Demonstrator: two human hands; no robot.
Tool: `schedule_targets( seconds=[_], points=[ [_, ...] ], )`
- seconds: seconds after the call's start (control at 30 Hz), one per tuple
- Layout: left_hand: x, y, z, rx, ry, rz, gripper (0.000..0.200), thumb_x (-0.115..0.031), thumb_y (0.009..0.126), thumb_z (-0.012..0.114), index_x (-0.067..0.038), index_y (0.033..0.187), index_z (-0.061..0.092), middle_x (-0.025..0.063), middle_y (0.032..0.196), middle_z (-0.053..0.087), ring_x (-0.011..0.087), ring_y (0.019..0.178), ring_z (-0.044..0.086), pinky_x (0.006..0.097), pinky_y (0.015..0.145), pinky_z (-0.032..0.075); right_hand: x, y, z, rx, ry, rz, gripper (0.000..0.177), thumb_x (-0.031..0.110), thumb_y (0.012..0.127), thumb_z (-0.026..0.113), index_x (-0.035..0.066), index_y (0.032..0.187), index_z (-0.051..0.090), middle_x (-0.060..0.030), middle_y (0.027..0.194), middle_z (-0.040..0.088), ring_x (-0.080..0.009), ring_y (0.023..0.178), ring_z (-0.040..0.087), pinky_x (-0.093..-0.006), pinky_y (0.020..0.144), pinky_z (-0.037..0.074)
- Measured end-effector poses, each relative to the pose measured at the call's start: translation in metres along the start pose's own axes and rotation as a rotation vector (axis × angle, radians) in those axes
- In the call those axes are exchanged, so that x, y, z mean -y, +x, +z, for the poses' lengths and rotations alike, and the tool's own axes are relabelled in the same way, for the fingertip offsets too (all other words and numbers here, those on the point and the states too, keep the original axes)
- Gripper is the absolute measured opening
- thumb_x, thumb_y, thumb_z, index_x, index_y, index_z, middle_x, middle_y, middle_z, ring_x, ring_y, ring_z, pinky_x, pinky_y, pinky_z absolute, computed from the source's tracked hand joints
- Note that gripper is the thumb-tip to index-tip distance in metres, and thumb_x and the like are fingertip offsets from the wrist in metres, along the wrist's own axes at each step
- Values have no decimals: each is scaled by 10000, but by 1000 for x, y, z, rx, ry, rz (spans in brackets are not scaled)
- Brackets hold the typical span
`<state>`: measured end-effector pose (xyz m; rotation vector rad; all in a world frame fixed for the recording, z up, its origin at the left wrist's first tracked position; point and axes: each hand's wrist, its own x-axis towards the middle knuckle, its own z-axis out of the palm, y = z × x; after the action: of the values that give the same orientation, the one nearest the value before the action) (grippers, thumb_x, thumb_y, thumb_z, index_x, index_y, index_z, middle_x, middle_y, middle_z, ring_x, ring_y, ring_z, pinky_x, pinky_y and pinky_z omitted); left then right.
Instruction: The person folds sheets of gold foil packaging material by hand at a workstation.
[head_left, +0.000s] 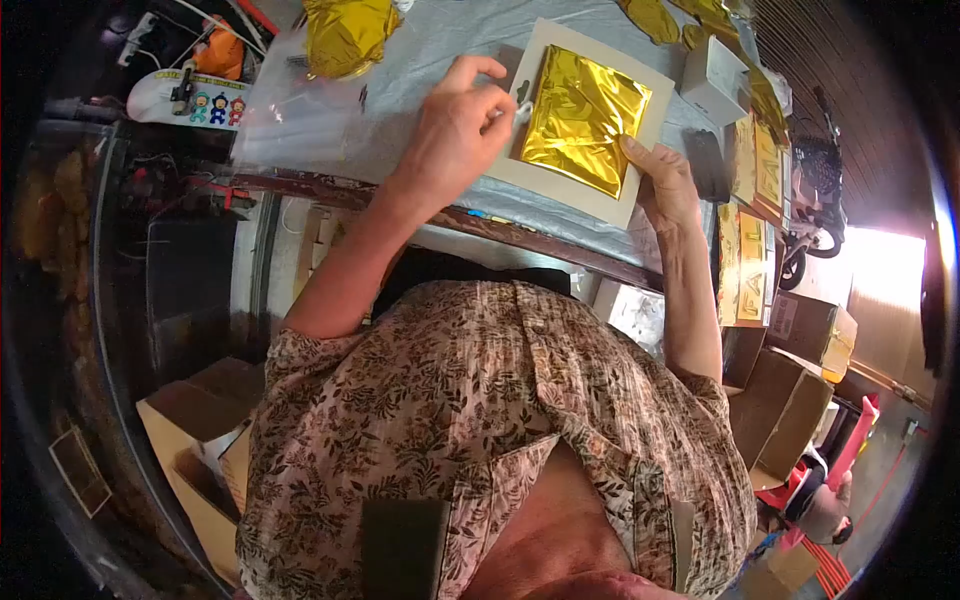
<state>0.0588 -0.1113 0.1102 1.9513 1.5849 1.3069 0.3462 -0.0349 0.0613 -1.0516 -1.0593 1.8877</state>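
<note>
A beige backing card (653, 95) with a hang hole sits above the grey-covered table, tilted a little. On it lies a folded square of shiny gold foil (580, 120). My right hand (665, 178) grips the card's right side, thumb pressed on the foil and the other fingers partly hidden. Beside the card's left edge, my left hand (462, 125) has its fingers curled in a pinch. Something small and whitish shows at its fingertips, too small to name.
Crumpled gold foil (348, 35) lies at the table's back left, with more gold foil (655, 18) at the back right. A white box (714, 80) and a dark flat object (707, 165) stand right of the card. Cardboard boxes (780, 415) are on the floor.
</note>
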Motion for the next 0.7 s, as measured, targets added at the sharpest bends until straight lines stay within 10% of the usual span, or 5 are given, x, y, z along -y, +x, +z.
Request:
schedule_targets(
  seconds=[0.5, 0.57, 0.7],
  points=[
    [-77, -14, -16, -15, 105, 285, 660, 2, 804, 773, -15, 1389, 469, 147, 1240, 593, 209, 876, 739, 343, 760, 594, -10, -51, 14, 72, 134, -12, 289, 185, 939, 752, -36, 1122, 718, -123, 1097, 753, -180, 955, 719, -319, 891, 564],
    [-94, -27, -36, -14, 136, 193, 684, 11, 833, 716, -79, 1464, 467, 127, 1416, 533, 224, 1057, 704, 379, 937, 544, -10, -60, 11, 81, 139, -17, 284, 184, 941, 749, -35, 1119, 719, -120, 1094, 754, -177, 956, 720, -318, 895, 565],
    [-64, -47, -31, -38, -268, -199, 692, -23, 832, 739, -27, 1454, 435, 156, 1252, 619, 186, 914, 734, 332, 791, 587, -9, -73, 13, 108, 106, -9, 255, 160, 942, 746, -31, 1111, 731, -113, 1097, 758, -169, 962, 722, -314, 907, 567]
  ],
)
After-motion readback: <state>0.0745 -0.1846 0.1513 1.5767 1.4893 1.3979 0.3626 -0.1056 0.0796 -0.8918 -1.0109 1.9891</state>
